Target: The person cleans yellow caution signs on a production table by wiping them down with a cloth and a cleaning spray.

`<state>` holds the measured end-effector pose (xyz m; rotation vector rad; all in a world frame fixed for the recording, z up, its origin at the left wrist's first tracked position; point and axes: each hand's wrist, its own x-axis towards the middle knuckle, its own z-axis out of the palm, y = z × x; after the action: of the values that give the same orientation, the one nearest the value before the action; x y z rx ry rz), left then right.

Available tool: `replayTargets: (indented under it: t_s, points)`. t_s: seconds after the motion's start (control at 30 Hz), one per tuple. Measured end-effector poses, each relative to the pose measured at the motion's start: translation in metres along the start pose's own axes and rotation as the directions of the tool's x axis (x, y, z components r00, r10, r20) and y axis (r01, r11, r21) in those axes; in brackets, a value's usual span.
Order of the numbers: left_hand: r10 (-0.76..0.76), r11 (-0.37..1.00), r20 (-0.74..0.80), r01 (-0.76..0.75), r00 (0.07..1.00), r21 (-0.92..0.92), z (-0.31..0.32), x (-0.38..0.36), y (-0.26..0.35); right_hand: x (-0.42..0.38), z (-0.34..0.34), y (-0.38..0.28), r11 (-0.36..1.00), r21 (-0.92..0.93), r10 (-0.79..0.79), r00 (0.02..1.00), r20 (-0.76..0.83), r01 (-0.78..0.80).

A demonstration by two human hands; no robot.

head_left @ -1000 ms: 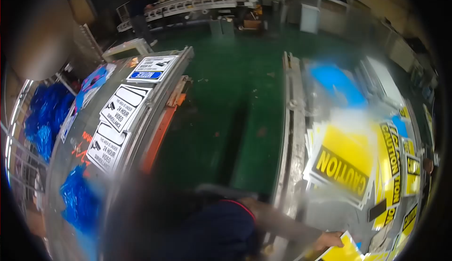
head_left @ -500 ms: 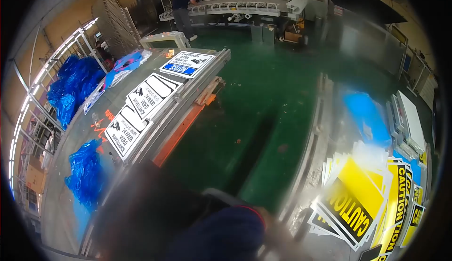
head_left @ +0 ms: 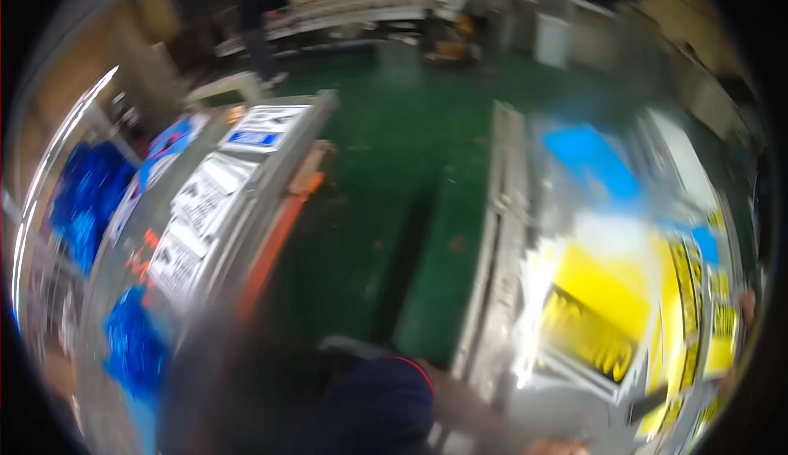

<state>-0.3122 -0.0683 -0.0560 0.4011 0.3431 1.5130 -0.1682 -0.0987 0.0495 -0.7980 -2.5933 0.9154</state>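
My left arm, in a dark navy sleeve with red trim, reaches right along the bottom edge. Only a blurred part of my left hand [head_left: 558, 447] shows there, just below the stack of yellow-and-black CAUTION signs [head_left: 603, 291]. Its fingers are mostly cut off. At the far right edge my right hand [head_left: 747, 307] appears as a smeared sliver beside more yellow signs [head_left: 721, 328]. Whether either hand holds anything is not visible. A small dark flat item [head_left: 648, 406] lies near the front of the yellow signs.
On the left table lie white surveillance signs [head_left: 197, 200], a blue-and-white notice sign [head_left: 263, 130] and crumpled blue film [head_left: 131, 344]. Blue sheet [head_left: 595, 159] lies on the right table. Green floor [head_left: 394, 176] separates the tables. A person [head_left: 261, 36] stands at the back.
The view has swung, blurring the scene; the left table has shifted left and down. Part of my left hand and a sliver of my right hand now show.
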Motion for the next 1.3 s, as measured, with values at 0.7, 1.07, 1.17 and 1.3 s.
replayTargets:
  t_s: [0.7, 1.07, 1.17, 1.3]
  points:
    - [-0.187, 0.934, -0.300, 0.264, 0.935, 0.240, 0.074, -0.068, 0.036, -0.004, -0.091, 0.145, 0.900, -0.285, 0.163, 0.862, -0.479, -0.329]
    - [-0.195, 0.899, -0.387, 0.323, 0.901, 0.297, 0.089, -0.066, 0.043, -0.064, -0.057, 0.131, 0.816, -0.529, -0.029, 0.896, -0.443, -0.235]
    - [-0.161, 0.913, -0.410, 0.293, 0.898, 0.282, 0.086, -0.069, 0.040, -0.072, -0.105, 0.146, 0.797, -0.314, 0.324, 0.804, -0.500, -0.516]
    - [-0.148, 0.920, -0.410, 0.277, 0.900, 0.277, 0.083, -0.064, 0.039, -0.073, -0.009, 0.025, 0.957, -0.271, 0.033, 0.969, -0.246, -0.101]
